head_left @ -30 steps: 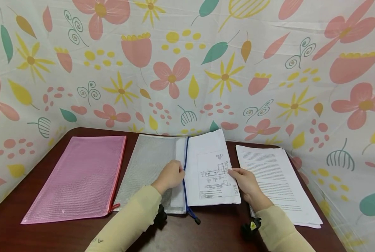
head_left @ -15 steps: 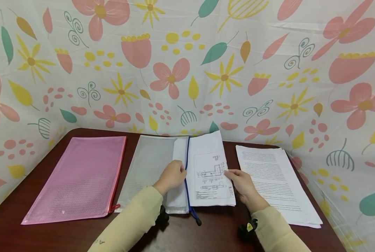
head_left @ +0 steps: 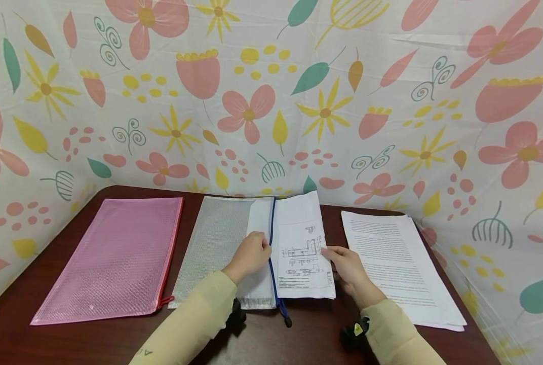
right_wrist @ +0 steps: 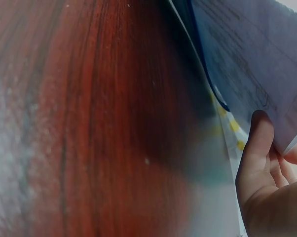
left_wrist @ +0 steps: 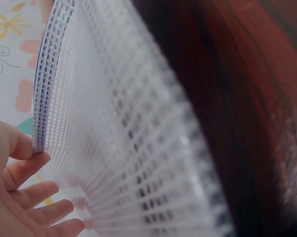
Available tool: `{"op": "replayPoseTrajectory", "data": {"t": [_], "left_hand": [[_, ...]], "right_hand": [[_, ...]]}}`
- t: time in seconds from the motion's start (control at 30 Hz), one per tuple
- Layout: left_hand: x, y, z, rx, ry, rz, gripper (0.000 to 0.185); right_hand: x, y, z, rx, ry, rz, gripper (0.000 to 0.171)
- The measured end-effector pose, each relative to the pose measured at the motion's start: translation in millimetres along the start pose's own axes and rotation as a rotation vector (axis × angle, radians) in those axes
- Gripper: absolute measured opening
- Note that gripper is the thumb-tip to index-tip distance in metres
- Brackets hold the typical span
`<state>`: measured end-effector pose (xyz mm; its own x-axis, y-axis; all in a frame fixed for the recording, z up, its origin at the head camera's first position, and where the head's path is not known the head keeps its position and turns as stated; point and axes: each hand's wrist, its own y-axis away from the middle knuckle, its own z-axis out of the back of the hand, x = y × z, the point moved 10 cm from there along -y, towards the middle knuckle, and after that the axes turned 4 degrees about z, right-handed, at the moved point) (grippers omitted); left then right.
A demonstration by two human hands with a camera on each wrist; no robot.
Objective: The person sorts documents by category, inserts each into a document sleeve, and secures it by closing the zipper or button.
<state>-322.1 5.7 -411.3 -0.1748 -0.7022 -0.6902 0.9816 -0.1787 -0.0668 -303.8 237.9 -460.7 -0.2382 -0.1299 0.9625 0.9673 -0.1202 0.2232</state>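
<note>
The left grip [head_left: 249, 254] pinches the edge of the pouch [head_left: 221, 228] on the desk [head_left: 271, 347], likely to part its mouth; the right grip [head_left: 350, 267] pinches the paper [head_left: 298, 215], partly inside, likely to steer it.

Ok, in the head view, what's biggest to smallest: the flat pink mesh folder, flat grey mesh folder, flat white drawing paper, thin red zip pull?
1. pink mesh folder
2. grey mesh folder, partly covered
3. white drawing paper, sticking-out part only
4. red zip pull

Left hand [head_left: 249, 254] pinching, right hand [head_left: 350, 268] pinching
</note>
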Motion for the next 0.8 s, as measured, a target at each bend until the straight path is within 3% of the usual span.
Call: {"op": "replayPoseTrajectory", "data": {"t": [0.3,0.57,0.8], "left_hand": [[-0.8,0.3,-1.8,0.006,0.018,-0.016,0.015],[-2.2,0.6,0.3,-0.028,-0.013,-0.039,0.017],[-3.8,1.6,-3.8,-0.006,0.004,-0.032,0.016]], "right_hand": [[3.7,1.9,-3.7,0.025,0.008,0.009,0.039],[14.8,4.0,4.7,0.055,0.069,0.048,0.038],[8.5,3.7,-0.7,0.062,0.065,0.028,0.037]]}}
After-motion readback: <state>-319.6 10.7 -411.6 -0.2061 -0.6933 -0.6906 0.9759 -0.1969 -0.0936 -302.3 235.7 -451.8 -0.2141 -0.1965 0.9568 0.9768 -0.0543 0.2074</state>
